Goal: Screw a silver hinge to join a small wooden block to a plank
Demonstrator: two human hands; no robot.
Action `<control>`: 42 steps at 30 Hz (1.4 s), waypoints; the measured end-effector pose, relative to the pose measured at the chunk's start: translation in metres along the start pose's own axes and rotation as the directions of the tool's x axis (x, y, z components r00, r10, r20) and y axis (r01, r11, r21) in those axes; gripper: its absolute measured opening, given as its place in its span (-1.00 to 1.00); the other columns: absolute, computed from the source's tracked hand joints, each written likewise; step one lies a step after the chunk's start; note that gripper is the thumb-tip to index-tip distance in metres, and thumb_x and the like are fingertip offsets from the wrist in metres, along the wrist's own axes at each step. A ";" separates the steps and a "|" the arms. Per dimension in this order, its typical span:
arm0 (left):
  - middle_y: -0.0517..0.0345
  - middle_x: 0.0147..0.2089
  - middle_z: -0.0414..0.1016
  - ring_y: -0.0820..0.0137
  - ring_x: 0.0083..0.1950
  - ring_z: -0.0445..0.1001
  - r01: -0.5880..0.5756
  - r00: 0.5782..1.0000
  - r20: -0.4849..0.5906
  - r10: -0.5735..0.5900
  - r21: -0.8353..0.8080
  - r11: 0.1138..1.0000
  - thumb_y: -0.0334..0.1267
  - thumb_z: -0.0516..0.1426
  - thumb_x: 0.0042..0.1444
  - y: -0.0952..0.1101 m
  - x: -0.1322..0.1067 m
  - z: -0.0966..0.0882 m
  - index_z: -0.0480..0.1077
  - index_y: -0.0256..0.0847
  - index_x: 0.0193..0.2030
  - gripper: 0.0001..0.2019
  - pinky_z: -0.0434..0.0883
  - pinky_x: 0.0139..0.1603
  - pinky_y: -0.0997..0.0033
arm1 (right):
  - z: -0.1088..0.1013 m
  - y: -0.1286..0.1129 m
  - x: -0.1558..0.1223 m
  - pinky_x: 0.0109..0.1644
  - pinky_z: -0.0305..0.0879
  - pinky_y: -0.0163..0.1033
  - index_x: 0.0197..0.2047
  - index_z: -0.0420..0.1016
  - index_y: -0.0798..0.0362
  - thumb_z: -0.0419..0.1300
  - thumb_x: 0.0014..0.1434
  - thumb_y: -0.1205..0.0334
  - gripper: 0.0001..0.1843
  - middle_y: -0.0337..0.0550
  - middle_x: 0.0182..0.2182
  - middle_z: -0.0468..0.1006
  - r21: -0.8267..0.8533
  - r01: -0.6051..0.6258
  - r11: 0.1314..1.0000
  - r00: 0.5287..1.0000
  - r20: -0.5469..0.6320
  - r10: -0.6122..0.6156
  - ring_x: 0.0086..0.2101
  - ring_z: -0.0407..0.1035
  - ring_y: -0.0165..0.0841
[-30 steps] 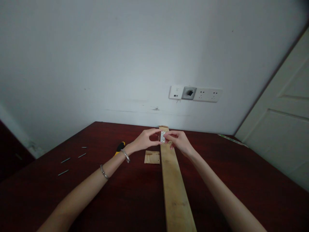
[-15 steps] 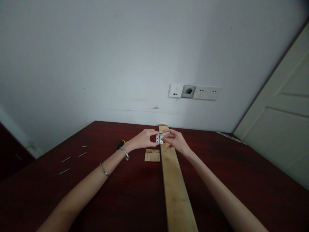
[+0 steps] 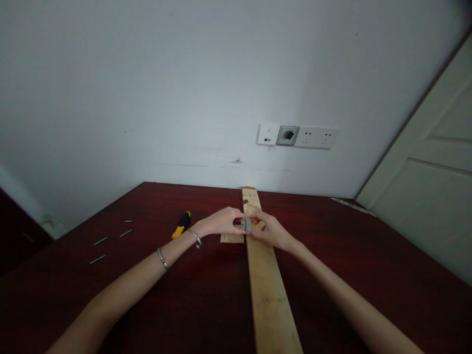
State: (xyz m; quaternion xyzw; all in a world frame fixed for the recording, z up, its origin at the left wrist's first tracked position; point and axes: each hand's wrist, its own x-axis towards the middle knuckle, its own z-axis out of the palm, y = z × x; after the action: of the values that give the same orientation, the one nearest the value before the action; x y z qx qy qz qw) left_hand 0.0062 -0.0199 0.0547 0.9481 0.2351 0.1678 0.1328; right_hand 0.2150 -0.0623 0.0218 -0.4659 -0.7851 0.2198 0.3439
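Observation:
A small silver metal hinge (image 3: 246, 224), opened flat, is pinched between my two hands at the left edge of a long wooden plank (image 3: 269, 295). My left hand (image 3: 223, 221) grips the hinge's left side with thumb and fingers. On the other side, my right hand (image 3: 271, 230) holds its right side above the plank. A small wooden block (image 3: 231, 239) lies against the plank's left edge, partly hidden under my left hand. Whether the hinge touches the wood I cannot tell.
A yellow and black screwdriver handle (image 3: 182, 225) lies beyond my left forearm. Several screws (image 3: 98, 259) are scattered on the left of the dark red table (image 3: 177, 305). A thin pale strip (image 3: 354, 206) lies at the back right. Wall sockets (image 3: 313, 137) sit behind.
Both hands have come nearer and lower with the hinge, from above the plank's far part to beside the small block. More of the screwdriver handle shows now.

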 end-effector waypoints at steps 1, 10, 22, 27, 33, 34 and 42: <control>0.12 -0.29 0.47 0.41 -0.30 0.39 0.017 1.000 0.008 -0.017 -0.004 1.000 -0.11 0.24 0.06 -0.001 -0.002 0.003 0.48 -0.24 -0.16 -0.72 0.25 -0.25 0.47 | 0.002 0.003 -0.001 -0.11 0.36 -0.15 -0.07 0.50 0.07 0.34 -0.04 0.24 -0.59 -0.10 -0.21 0.51 -0.029 0.012 1.000 1.000 0.011 -0.012 -0.23 0.39 -0.28; 0.08 -0.25 0.44 0.34 -0.23 0.38 0.135 0.990 0.020 -0.137 0.076 0.988 0.05 0.24 0.02 -0.009 -0.007 0.025 0.48 -0.24 -0.19 -0.62 0.26 -0.22 0.42 | 0.017 0.024 -0.009 0.05 0.28 -0.06 -0.08 0.52 0.05 0.36 -0.02 0.23 -0.61 -0.07 -0.17 0.43 -0.080 0.059 0.995 0.998 -0.012 -0.060 -0.10 0.33 -0.20; 0.13 -0.33 0.43 0.38 -0.26 0.34 0.081 0.996 0.043 -0.083 0.041 0.996 -0.03 0.22 0.06 -0.016 -0.005 0.036 0.47 -0.22 -0.29 -0.73 0.23 -0.25 0.44 | 0.018 0.029 -0.014 0.10 0.26 -0.03 -0.08 0.55 0.04 0.36 -0.01 0.17 -0.62 -0.04 -0.12 0.41 -0.119 0.006 0.993 1.000 0.029 -0.002 -0.07 0.29 -0.17; 0.13 -0.34 0.42 0.39 -0.28 0.35 0.099 0.994 0.045 -0.100 0.030 0.995 -0.06 0.22 0.05 -0.018 -0.006 0.037 0.47 -0.22 -0.30 -0.75 0.23 -0.27 0.46 | 0.017 0.032 -0.014 0.09 0.28 -0.05 -0.09 0.57 0.02 0.37 -0.02 0.15 -0.62 -0.05 -0.12 0.42 -0.103 0.022 0.994 0.999 0.029 -0.019 -0.07 0.31 -0.18; 0.12 -0.29 0.43 0.38 -0.25 0.38 0.123 0.991 0.057 -0.123 0.008 0.992 -0.04 0.24 0.04 -0.019 -0.008 0.037 0.49 -0.22 -0.21 -0.70 0.26 -0.24 0.45 | 0.018 0.034 -0.015 0.09 0.29 -0.05 -0.09 0.58 0.03 0.37 -0.02 0.14 -0.62 -0.03 -0.11 0.42 -0.103 0.029 0.994 0.999 0.026 -0.026 -0.07 0.31 -0.18; 0.11 -0.28 0.43 0.37 -0.24 0.38 0.125 0.990 0.058 -0.125 0.004 0.992 -0.03 0.24 0.04 -0.019 -0.008 0.037 0.49 -0.22 -0.20 -0.69 0.27 -0.23 0.45 | 0.018 0.035 -0.015 0.09 0.29 -0.05 -0.09 0.57 0.03 0.37 -0.02 0.14 -0.62 -0.03 -0.11 0.42 -0.104 0.030 0.994 0.999 0.028 -0.027 -0.06 0.31 -0.18; 0.11 -0.23 0.43 0.37 -0.22 0.40 0.132 0.987 0.091 -0.132 0.002 0.991 -0.02 0.24 0.05 -0.016 -0.008 0.035 0.49 -0.21 -0.15 -0.67 0.28 -0.22 0.45 | 0.017 0.036 -0.015 0.09 0.29 -0.03 -0.09 0.56 0.02 0.36 -0.01 0.14 -0.62 -0.05 -0.10 0.42 -0.096 0.045 0.994 0.999 0.027 -0.042 -0.06 0.32 -0.19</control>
State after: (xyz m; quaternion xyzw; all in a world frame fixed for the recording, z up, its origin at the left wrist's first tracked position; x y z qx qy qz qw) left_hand 0.0058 -0.0161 0.0157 0.9369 0.2907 0.1156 0.1559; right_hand 0.2283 -0.0588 -0.0185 -0.4620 -0.8090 0.1797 0.3158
